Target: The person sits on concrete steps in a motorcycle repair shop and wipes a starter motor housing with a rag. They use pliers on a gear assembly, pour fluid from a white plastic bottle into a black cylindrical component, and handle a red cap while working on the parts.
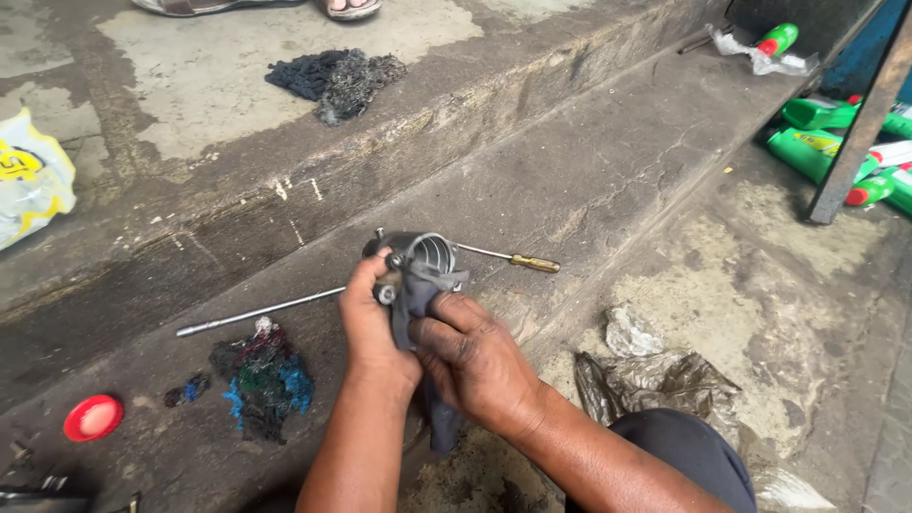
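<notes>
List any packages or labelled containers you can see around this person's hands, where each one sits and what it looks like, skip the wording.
Plastic bag: far left on the upper concrete step, crumpled, white with yellow print.
Green bottles: far right, lying on the ground, green with red caps and pale labels.
Wrapped bottle: top right on the ledge, green with a red cap, in clear plastic.

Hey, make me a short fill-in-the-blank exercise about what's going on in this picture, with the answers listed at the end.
1. The left hand holds a round ____ part shaped like a cylinder.
2. The right hand presses a dark grey ____ against that part.
3. The round lid lying on the concrete step is ____ in colour.
4. The plastic bottles at the far right are mostly ____.

Missing words: metal; rag; red; green
</notes>
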